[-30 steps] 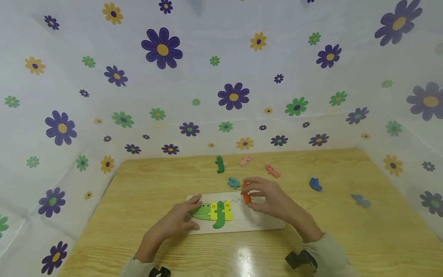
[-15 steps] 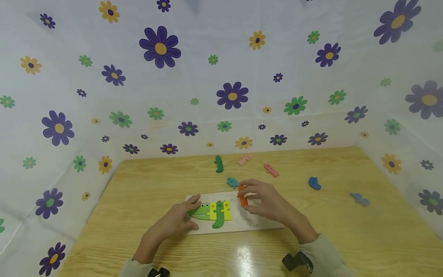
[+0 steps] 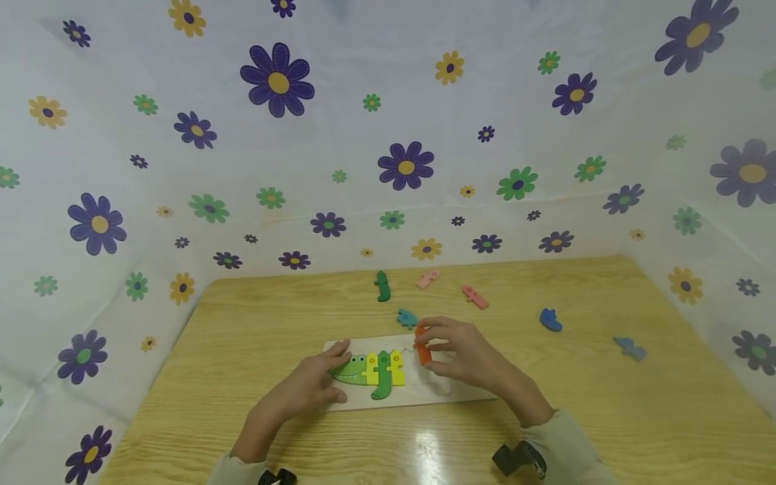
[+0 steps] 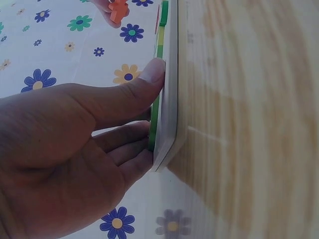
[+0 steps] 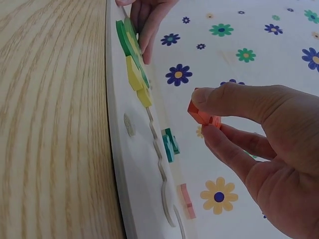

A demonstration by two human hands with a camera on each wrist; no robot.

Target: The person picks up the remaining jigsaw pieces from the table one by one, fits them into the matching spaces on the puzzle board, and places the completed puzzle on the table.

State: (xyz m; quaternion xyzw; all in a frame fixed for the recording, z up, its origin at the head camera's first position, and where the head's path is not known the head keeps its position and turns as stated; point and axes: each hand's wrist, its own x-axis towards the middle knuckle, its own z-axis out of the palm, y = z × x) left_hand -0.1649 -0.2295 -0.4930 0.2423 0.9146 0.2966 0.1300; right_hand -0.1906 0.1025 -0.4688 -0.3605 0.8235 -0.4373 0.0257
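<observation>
My right hand [image 3: 463,347] pinches an orange puzzle piece [image 3: 422,348] between thumb and fingers. In the right wrist view the orange piece [image 5: 203,113] is held up off the board's face. Below it lies a pale puzzle board [image 3: 418,391] with an outline cut into its surface. At the board's left end my left hand [image 3: 306,382] rests with thumb and fingers spread, fingertips on the crocodile head piece [image 3: 350,372]. Joined to the head are a yellow piece [image 3: 372,370], a green leg piece [image 3: 383,377] and another yellow piece [image 3: 397,369]. The left wrist view shows the thumb [image 4: 153,74] pressing near the board's edge.
Loose pieces lie behind the board on the wooden table [image 3: 273,310]: dark green [image 3: 382,287], teal [image 3: 406,318] and two pink [image 3: 428,279]. Farther right are a blue piece [image 3: 550,320] and a grey-blue one [image 3: 629,348]. A flowered white cloth [image 3: 339,135] surrounds the table.
My right hand has moved slightly left and toward me with the orange piece, closer to the joined pieces. The left hand has stayed on the board.
</observation>
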